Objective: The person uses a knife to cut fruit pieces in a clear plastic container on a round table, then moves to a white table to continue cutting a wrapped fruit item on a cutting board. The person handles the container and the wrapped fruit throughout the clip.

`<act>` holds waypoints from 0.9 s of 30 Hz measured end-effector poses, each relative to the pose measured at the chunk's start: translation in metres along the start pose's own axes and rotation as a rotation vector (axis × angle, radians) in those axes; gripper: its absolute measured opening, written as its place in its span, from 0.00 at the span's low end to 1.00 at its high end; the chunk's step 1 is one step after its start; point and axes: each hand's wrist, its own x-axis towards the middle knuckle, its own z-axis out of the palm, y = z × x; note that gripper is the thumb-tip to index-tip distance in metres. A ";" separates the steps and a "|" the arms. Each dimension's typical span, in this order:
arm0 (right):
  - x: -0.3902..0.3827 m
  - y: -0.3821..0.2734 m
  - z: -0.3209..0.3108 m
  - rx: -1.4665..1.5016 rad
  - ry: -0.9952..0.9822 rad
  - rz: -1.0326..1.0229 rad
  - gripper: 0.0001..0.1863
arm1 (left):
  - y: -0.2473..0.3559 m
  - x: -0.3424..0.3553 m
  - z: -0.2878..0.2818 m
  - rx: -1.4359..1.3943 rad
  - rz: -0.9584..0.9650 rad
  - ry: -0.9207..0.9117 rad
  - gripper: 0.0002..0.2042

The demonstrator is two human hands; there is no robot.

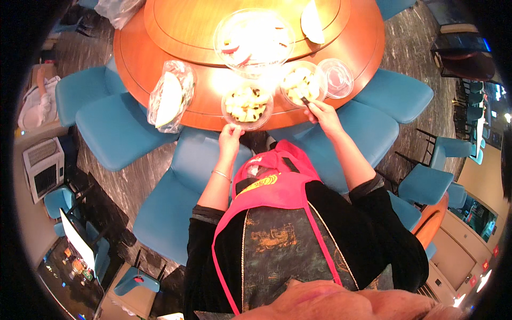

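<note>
Two clear plastic bowls of cut, pale yellow fruit chunks stand by the near edge of the round table. My left hand [230, 137] is closed, its fingertips pinched at the near rim of the left bowl [247, 109]; dark bits show among its chunks. My right hand [324, 114] grips a slim dark utensil [305, 100] whose tip goes down into the right bowl [303, 84]; its working end is hidden among the fruit. Beside that bowl lies a round clear lid [336, 78]. Farther back, a large clear container [254, 44] holds fruit pieces, mostly washed out by glare.
A melon wedge in clear plastic wrap [172, 97] lies on the left of the wooden table [133, 58]. Another pale wedge [312, 24] rests on the raised round turntable [181, 32]. Blue chairs [178, 184] crowd the near side of the table. A plastic bag [118, 10] sits at the far left.
</note>
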 end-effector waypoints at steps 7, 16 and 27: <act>0.010 0.012 -0.035 -0.252 0.303 0.087 0.10 | -0.001 -0.001 0.000 -0.013 -0.082 -0.003 0.04; 0.054 0.019 -0.025 -0.426 0.271 -0.178 0.10 | 0.001 -0.001 0.004 -0.042 -0.081 0.005 0.06; 0.013 0.015 -0.052 -0.537 0.228 0.096 0.13 | 0.002 -0.001 0.007 -0.042 -0.075 0.026 0.05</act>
